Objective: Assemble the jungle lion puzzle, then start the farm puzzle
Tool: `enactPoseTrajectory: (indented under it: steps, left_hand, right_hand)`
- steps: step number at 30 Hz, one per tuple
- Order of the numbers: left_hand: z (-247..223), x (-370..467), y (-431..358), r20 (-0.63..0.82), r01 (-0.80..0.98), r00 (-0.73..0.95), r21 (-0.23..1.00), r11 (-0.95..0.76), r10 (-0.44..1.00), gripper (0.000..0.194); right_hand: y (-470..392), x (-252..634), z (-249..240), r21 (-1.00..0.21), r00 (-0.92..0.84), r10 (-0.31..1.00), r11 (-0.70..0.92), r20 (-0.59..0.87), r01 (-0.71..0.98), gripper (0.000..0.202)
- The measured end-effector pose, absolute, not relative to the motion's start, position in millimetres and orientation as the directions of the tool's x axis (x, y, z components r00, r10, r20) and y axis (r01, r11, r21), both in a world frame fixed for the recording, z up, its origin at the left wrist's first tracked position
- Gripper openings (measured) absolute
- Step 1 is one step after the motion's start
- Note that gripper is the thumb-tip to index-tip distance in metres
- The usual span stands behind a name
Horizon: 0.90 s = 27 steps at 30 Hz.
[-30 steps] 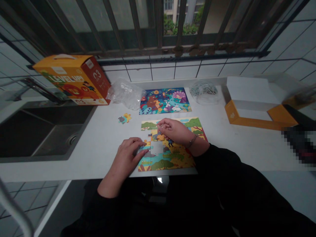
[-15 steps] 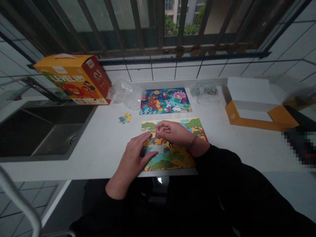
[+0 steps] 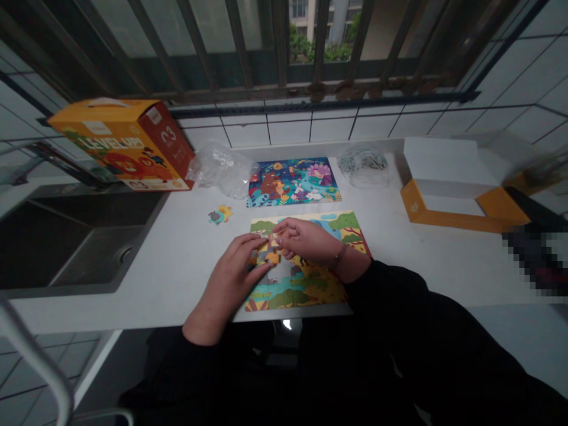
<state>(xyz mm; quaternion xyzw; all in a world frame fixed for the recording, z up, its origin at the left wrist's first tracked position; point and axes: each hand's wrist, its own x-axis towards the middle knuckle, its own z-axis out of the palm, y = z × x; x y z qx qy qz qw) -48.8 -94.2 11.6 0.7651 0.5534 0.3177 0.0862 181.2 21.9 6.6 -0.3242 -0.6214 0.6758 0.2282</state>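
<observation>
Here the right grip (image 3: 310, 244) is pinching a puzzle piece (image 3: 272, 257) over the yellow-green puzzle (image 3: 296, 297), while the left grip (image 3: 228, 275) is curving around the piece's nine-o'clock side! A loose piece (image 3: 220, 214) is lying at the puzzle's ten o'clock; a dark-blue puzzle (image 3: 290, 182) is resting at twelve on the table (image 3: 173, 266).

Orange box (image 3: 118, 151): front reads "LEVEL UP!" in big white letters. "03" on its red side panel (image 3: 171, 151), again along front's bottom strip (image 3: 155, 184). Smaller print illegible.

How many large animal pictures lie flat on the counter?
2: the blue night-scene picture at the back; the savanna jigsaw in front, partly hidden by the left hand and right hand.
</observation>
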Motion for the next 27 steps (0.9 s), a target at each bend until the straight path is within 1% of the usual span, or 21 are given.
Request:
enactPoseTrajectory:
  steps: [2, 4, 7, 10, 18, 22, 24, 27]
  left_hand:
    - [6.0, -59.3, -86.7, 0.407, 0.815, 0.136, 0.472, -0.335, 0.903, 0.045]
    - [-0.1, -71.0, -78.6, 0.385, 0.821, 0.138, 0.471, -0.323, 0.913, 0.042]
    - [-8.0, -83.7, -71.5, 0.331, 0.825, 0.167, 0.469, -0.316, 0.929, 0.034]
    - [-11.6, -86.5, -72.9, 0.316, 0.833, 0.188, 0.451, -0.321, 0.930, 0.027]
    - [-5.6, -74.6, -77.5, 0.329, 0.837, 0.282, 0.374, -0.398, 0.901, 0.023]
    - [-2.8, -64.3, -81.5, 0.257, 0.886, 0.320, 0.260, -0.384, 0.912, 0.027]
    - [-1.9, -60.0, -87.1, 0.200, 0.912, 0.324, 0.194, -0.362, 0.925, 0.032]
    - [-1.9, -57.9, -97.4, 0.111, 0.933, 0.319, 0.136, -0.332, 0.941, 0.043]
  right_hand:
    - [23.3, 181.1, 8.2, -0.985, -0.623, 0.762, -0.135, -0.175, 0.112, 0.020]
    - [24.1, 181.5, 10.5, -0.983, -0.596, 0.781, -0.138, -0.184, 0.124, 0.016]
    - [23.4, 182.5, 13.4, -0.983, -0.604, 0.776, -0.119, -0.180, 0.139, 0.010]
    - [21.8, 183.4, 14.6, -0.983, -0.618, 0.768, -0.092, -0.170, 0.157, 0.010]
    - [21.7, 183.5, 14.4, -0.985, -0.621, 0.768, -0.072, -0.156, 0.159, 0.007]
    - [21.1, 183.3, 16.0, -0.987, -0.629, 0.765, -0.055, -0.139, 0.152, 0.006]
    - [20.8, 183.5, 16.9, -0.986, -0.629, 0.765, -0.048, -0.139, 0.159, 0.005]
    - [20.9, 184.1, 17.3, -0.985, -0.631, 0.764, -0.034, -0.136, 0.171, 0.005]
